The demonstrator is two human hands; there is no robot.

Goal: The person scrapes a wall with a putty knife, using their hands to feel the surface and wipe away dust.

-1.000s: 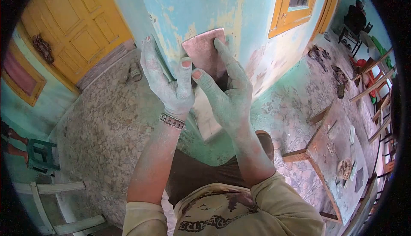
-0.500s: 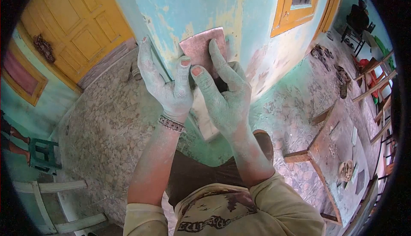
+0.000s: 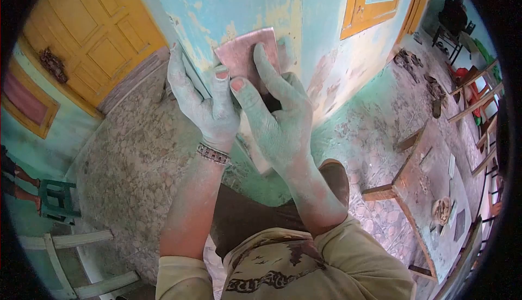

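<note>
A reddish-pink sheet of sandpaper point(image 3: 239, 47) lies against the worn blue painted wall point(image 3: 234, 1), close to the wall's corner. My right hand point(image 3: 283, 109) grips the sheet, its index finger stretched along the front and its thumb at the lower left; the other fingers are curled and partly hidden. My left hand point(image 3: 209, 101) is beside it at the corner, fingers stretched upward, its thumb tip at the sheet's lower left edge. Pale dust coats both hands, and a bracelet point(image 3: 213, 154) is on the left wrist.
A yellow door point(image 3: 98, 22) stands to the left and a yellow-framed window point(image 3: 371, 9) to the right. On the right is a dusty wooden table point(image 3: 429, 191) with small items on it. A green stool point(image 3: 58, 199) and a person's legs point(image 3: 24, 183) are at far left.
Both hands and the sandpaper have shifted slightly up and to the left in view. The hold on the sheet looks the same.
</note>
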